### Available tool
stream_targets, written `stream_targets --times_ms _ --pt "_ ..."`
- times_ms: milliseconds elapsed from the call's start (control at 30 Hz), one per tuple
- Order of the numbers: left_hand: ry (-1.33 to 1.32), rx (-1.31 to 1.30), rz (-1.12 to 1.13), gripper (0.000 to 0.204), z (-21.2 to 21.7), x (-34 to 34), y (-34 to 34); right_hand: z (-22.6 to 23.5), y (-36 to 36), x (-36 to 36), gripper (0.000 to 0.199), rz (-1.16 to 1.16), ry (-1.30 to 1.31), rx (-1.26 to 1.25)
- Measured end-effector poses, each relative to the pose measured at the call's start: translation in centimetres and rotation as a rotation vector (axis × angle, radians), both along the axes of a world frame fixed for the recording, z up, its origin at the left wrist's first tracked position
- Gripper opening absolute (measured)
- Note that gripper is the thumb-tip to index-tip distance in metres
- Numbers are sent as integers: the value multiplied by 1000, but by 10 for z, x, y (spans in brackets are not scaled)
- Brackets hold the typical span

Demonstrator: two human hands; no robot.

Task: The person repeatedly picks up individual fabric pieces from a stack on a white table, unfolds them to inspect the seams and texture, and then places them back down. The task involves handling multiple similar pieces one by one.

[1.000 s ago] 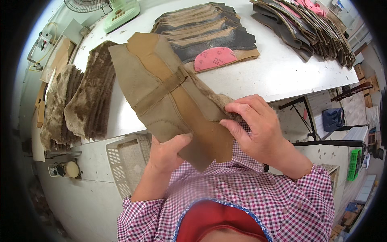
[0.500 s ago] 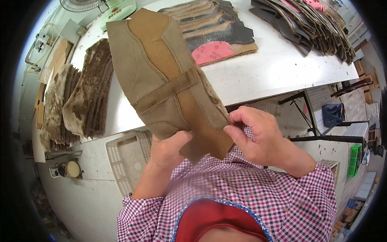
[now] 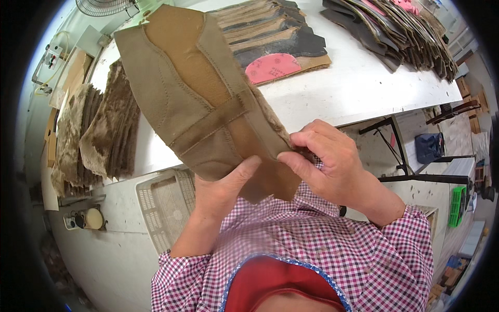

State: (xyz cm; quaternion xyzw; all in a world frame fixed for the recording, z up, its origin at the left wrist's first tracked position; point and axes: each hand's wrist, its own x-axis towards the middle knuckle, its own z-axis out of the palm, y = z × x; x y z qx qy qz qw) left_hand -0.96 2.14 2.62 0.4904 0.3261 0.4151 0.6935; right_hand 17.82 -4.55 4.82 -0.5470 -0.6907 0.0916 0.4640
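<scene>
White table (image 3: 364,96), set across the room, with its stock listed as follows. At the left, two fur stacks (image 3: 110,135), brown, are laid side by side. At the back, a row of dark pieces (image 3: 275,28) is overlapped, with a pink pattern (image 3: 273,68) rested at its near end. At the far right, a pile (image 3: 392,36) of dark sheets is heaped. A fan (image 3: 104,6) is partly cut off at the upper left. On the floor, a pale basket (image 3: 153,216) is placed below the table.

Item in work: one panel (image 3: 189,78), brown, stitched, crossed by a strap (image 3: 213,124), fur-edged along its right side. It is held aslant between the hands, off the near edge of the table; its far end is seen against the table.

Left hand (image 3: 221,187): clasped on the panel's lower left, thumb laid over the face, fingers hidden beneath. Right hand (image 3: 332,158): thumb and forefinger pinched on the lower right edge.

Step in hand, as judged: the edge is being handled while the panel is supported. For the next move, a steady left grip and a light right pinch appear to be called for.
</scene>
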Motion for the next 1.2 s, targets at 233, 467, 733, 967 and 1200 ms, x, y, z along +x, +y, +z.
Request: stream_targets --times_ms 233,467,733,967,1200 --pt "31 30 -31 39 -5 1 -1 -6 -6 -1 12 62 185 -40" --pt "32 2 -47 34 -4 4 -7 -1 -1 -5 13 52 226 -37" --pt "70 25 -80 36 -8 6 -10 1 -1 -9 10 90 338 -34" --pt "107 -31 -164 40 -11 8 -13 7 -5 -9 10 50 371 -68" --pt "211 115 -225 40 -22 15 -25 13 -5 -10 7 38 510 -97"
